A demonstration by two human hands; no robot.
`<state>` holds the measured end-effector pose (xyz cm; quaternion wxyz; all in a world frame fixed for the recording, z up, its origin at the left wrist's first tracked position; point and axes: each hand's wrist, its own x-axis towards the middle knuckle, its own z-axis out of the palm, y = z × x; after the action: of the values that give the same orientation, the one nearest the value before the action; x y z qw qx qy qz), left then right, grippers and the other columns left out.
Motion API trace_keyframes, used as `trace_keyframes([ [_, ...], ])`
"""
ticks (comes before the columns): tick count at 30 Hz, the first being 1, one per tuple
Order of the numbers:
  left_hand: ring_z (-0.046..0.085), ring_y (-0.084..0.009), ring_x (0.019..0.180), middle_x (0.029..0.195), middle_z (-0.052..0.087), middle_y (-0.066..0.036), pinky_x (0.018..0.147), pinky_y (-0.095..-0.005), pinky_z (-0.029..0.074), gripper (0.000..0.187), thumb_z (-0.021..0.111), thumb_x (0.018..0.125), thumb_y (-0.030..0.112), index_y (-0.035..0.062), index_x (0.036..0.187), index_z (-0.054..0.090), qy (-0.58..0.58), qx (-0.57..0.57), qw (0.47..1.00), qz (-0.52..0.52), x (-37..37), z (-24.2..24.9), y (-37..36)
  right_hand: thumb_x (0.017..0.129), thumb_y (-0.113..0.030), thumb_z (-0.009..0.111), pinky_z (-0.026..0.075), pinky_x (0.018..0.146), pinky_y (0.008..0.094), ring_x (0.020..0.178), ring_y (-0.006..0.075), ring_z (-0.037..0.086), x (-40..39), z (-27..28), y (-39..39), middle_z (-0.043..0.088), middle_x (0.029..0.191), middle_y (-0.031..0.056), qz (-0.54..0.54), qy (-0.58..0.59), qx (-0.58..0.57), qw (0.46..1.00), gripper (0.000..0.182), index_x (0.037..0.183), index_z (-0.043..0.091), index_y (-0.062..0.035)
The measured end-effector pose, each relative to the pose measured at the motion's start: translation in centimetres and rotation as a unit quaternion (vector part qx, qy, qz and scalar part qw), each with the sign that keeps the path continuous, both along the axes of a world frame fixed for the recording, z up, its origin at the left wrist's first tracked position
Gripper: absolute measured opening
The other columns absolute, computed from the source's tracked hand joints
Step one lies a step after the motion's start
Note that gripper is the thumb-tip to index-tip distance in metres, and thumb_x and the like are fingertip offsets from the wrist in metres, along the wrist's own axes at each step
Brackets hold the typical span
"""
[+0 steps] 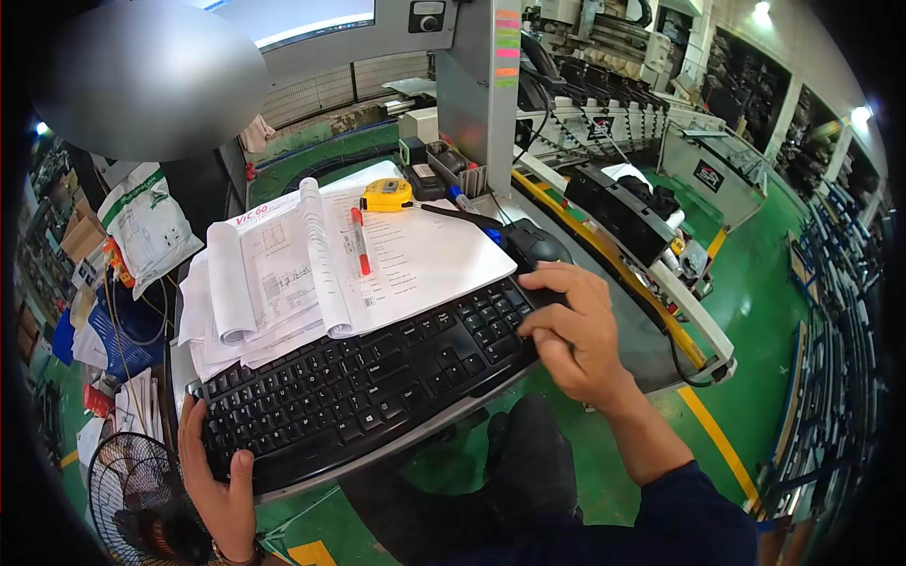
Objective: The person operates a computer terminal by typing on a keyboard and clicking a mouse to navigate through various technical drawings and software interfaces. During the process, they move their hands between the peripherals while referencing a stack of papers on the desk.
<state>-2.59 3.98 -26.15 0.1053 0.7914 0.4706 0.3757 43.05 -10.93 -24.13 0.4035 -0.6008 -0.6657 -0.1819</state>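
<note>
A black keyboard (377, 382) lies along the front of a grey metal shelf. My left hand (215, 481) rests at its left end, with fingers stretched along the side and the thumb apart near the front edge. Over the number pad at the right end, my right hand (578, 330) has its index finger extended and its other fingers loosely bent; nothing shows in it. A black mouse (535, 243) sits just beyond that hand. Behind the keys, printed papers (415, 255) with curled pages overlap the top rows. On them lie a red pen (360, 241) and a yellow tape measure (388, 195).
A monitor (311, 21) stands above a grey post (464, 104) with coloured tabs. Small black boxes and a holder (460, 170) sit at its foot. A black fan (142, 495) is at lower left. Machinery with a white rail (679, 316) and metal bar racks (830, 377) are at right.
</note>
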Motion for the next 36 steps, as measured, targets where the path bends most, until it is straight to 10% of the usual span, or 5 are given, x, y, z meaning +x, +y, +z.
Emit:
trace_keyframes([
  [12, 0.055, -0.0383, 0.155, 0.166, 0.059, -0.026, 0.132, -0.048, 0.036, 0.073, 0.076, 0.104, 0.038, -0.0046, 0.161, 0.058, 0.0, 0.01, 1.0, -0.007, 0.4, 0.7, -0.4, 0.094, -0.009, 0.078, 0.042, 0.115, 0.052, 0.138, 0.0371, 0.063, -1.8, 1.0, 2.0, 0.071, 0.139, 0.0129, -0.023, -0.052, -0.025, 0.998, 0.013, 0.107, 0.08, -0.0092],
  [22, 0.055, -0.0511, 0.154, 0.167, 0.057, -0.033, 0.129, -0.0552, 0.04, 0.084, 0.09, 0.087, 0.042, -0.0027, 0.153, 0.064, 0.017, 0.015, 1.0, 0.009, 0.0, 0.5, -0.1, 0.093, -0.025, 0.088, 0.042, 0.121, 0.0576, 0.144, 0.0355, 0.061, -6.7, 1.1, 5.2, 0.069, 0.147, 0.0102, 0.1, -0.071, -0.054, 0.991, 0.025, 0.116, 0.082, -0.0149],
  [27, 0.057, -0.05, 0.152, 0.165, 0.059, -0.03, 0.127, -0.0563, 0.043, 0.078, 0.084, 0.098, 0.047, 0.0005, 0.157, 0.063, 0.051, 0.05, 0.997, 0.008, 0.2, 0.8, -0.3, 0.096, -0.026, 0.087, 0.043, 0.12, 0.0552, 0.139, 0.037, 0.062, -1.6, 3.1, 4.1, 0.07, 0.144, 0.0139, -0.002, -0.046, 0.008, 0.999, 0.031, 0.121, 0.079, -0.0102],
  [36, 0.061, -0.0432, 0.15, 0.163, 0.06, -0.031, 0.126, -0.0488, 0.045, 0.081, 0.087, 0.097, 0.043, -0.0039, 0.158, 0.06, -0.03, -0.054, 0.997, -0.041, -0.8, 2.0, 0.9, 0.101, -0.026, 0.083, 0.056, 0.109, 0.0477, 0.125, 0.0417, 0.07, 7.2, -0.5, 5.4, 0.069, 0.139, 0.0203, -0.071, 0.23, -0.04, 0.97, 0.05, 0.142, 0.067, -0.0021],
])
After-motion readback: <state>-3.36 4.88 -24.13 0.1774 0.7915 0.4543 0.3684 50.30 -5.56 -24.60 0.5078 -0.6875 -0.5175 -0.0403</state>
